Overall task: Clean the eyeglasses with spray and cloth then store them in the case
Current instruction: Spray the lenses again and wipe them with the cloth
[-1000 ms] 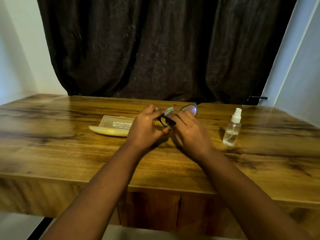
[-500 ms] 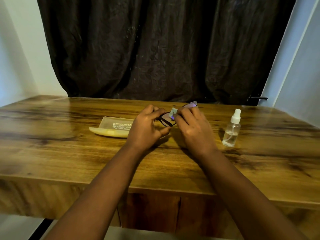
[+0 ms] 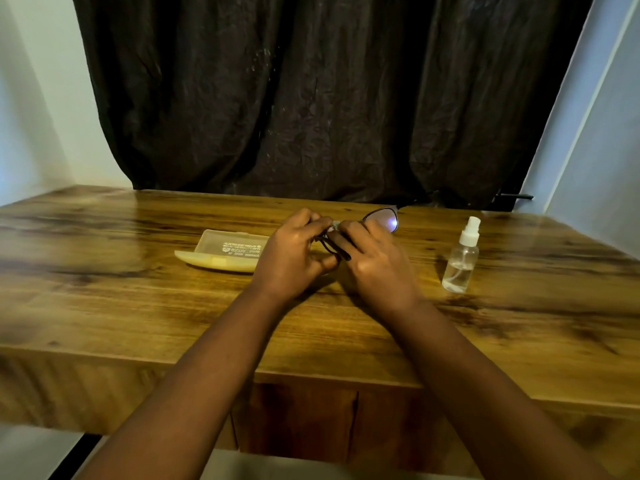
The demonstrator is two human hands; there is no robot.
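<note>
Dark-framed eyeglasses are held above the middle of the wooden table. My left hand grips the frame's left side. My right hand pinches a small pale cloth against the left lens; only a sliver of cloth shows between the fingers. The right lens sticks out beyond my right hand and glints. An open translucent yellowish case lies on the table just left of my left hand. A small clear spray bottle with a white cap stands upright to the right of my right hand.
A dark curtain hangs behind the table's far edge. Pale walls stand at both sides. The table's front edge runs under my forearms.
My right hand's fingers shifted on the lens with the cloth, and the glasses tilted slightly, so the right lens shows more. Case and bottle stayed put.
</note>
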